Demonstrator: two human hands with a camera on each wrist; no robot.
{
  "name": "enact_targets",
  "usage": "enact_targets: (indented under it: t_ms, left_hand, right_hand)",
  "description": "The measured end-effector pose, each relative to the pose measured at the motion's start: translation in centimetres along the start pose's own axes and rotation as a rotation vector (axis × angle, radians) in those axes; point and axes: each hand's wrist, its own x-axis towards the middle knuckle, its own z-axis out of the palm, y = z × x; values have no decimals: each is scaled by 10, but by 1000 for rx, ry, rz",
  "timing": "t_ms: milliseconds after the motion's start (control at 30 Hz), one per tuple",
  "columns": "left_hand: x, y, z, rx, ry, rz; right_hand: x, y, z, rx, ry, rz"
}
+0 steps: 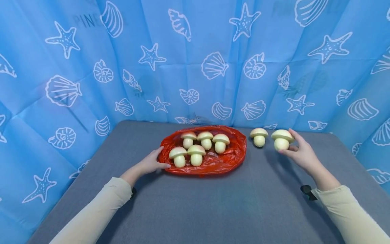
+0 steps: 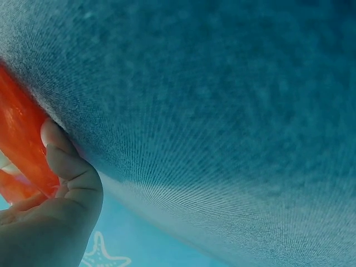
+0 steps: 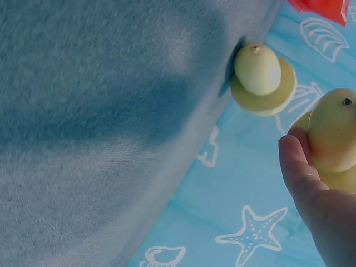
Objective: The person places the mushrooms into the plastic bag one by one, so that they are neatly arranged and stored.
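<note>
A red plastic bag (image 1: 201,170) lies with its mouth spread wide, and several pale toy mushrooms (image 1: 196,156) stand in it. My left hand (image 1: 152,162) holds the bag's left rim. In the left wrist view, thumb and fingers pinch the red plastic (image 2: 25,142). At the right, my right hand (image 1: 300,150) grips a mushroom (image 1: 281,139) between thumb and fingers, cap up. The right wrist view shows the rounded underside of this mushroom's stem (image 3: 336,133). Another mushroom (image 1: 259,137) stands on the table between the bag and my right hand.
The grey cloth-covered table (image 1: 207,210) ends just behind the bag and the mushrooms. A blue curtain (image 1: 189,84) with white shells and starfish hangs along its back and sides. Dark straps show at both sleeve cuffs.
</note>
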Motion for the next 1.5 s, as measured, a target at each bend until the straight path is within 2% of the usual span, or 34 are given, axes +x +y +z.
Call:
enact_targets:
  t_ms: [733, 1200, 1500]
  left_hand:
    - [-1, -1, 0, -12, -4, -4]
    - [-1, -1, 0, -11, -3, -11]
    - [0, 0, -1, -14, -5, -4]
  right_hand:
    - [-19, -17, 23, 70, -9, -26]
    - [-32, -28, 35, 94, 24, -41]
    - [-34, -38, 44, 141, 35, -60]
